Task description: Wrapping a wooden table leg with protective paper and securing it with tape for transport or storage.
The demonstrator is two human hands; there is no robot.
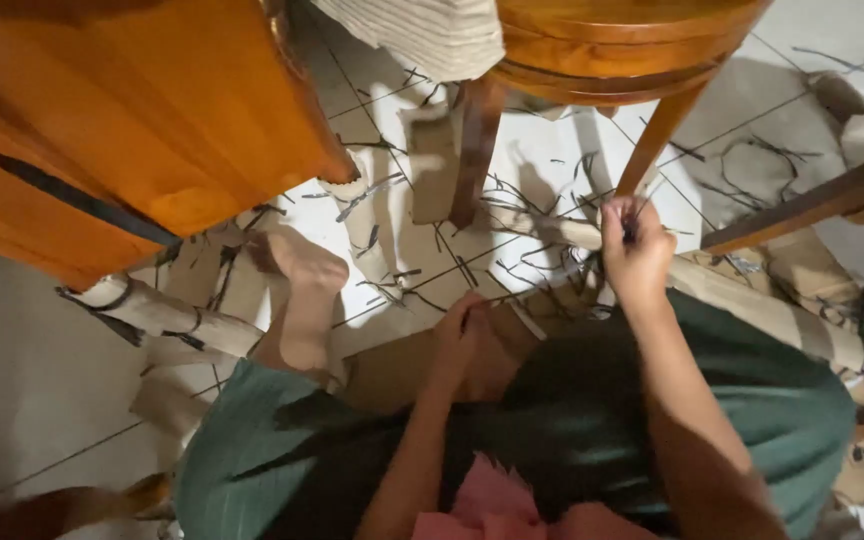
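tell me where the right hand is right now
In the head view, the right hand is raised right of centre, pinching dark strips just below the round wooden stool.

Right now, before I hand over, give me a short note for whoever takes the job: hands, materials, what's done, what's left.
Right hand: raised, fingers pinched shut on a thin dark strip that runs across to the left hand.
Left hand: low over the lap, closed on the near end of the same strip, beside a pale cardboard tube.
Around: another strip-bound tube lies by the bare foot; loose dark strips and cardboard scraps litter the tiled floor under the wooden stool.
Done: at least one tube shows wrapped bands.
Left: the strip in hand is not yet fixed; many strips lie loose.
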